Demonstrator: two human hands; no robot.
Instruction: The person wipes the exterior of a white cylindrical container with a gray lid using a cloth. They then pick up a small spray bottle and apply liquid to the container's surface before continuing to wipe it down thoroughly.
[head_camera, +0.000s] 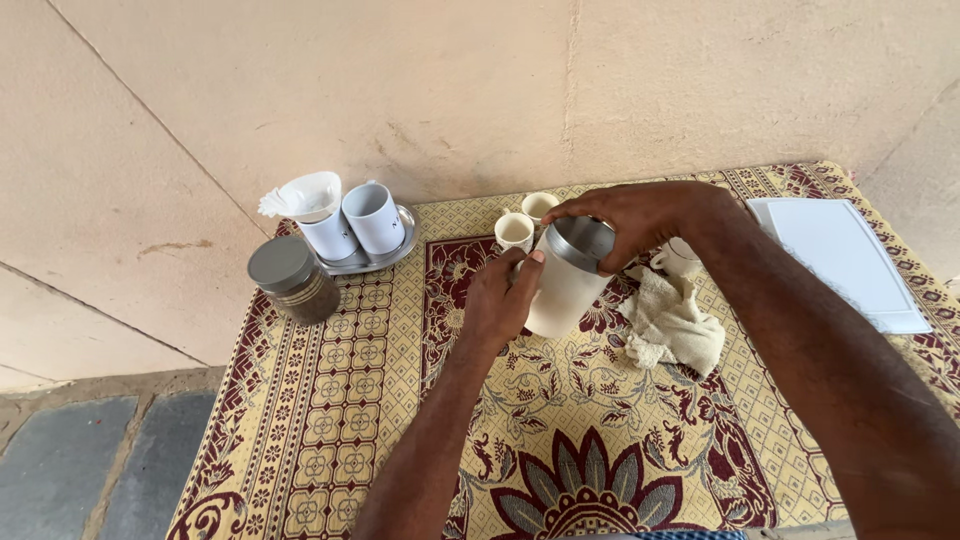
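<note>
A cream flask (560, 295) with a steel lid (583, 243) stands tilted in the middle of a patterned yellow and maroon mat (340, 400). My left hand (500, 300) grips the flask's body from the left side. My right hand (635, 220) wraps over the steel lid from above. Just behind the flask sit two small cream cups (514, 230), side by side. A third small cup (682, 258) shows partly behind my right wrist.
A crumpled beige cloth (675, 325) lies right of the flask. A steel tray (365, 262) at the back left holds two white mugs, one with a paper filter. A lidded jar (292, 280) stands beside it. A white board (845, 260) lies at the right.
</note>
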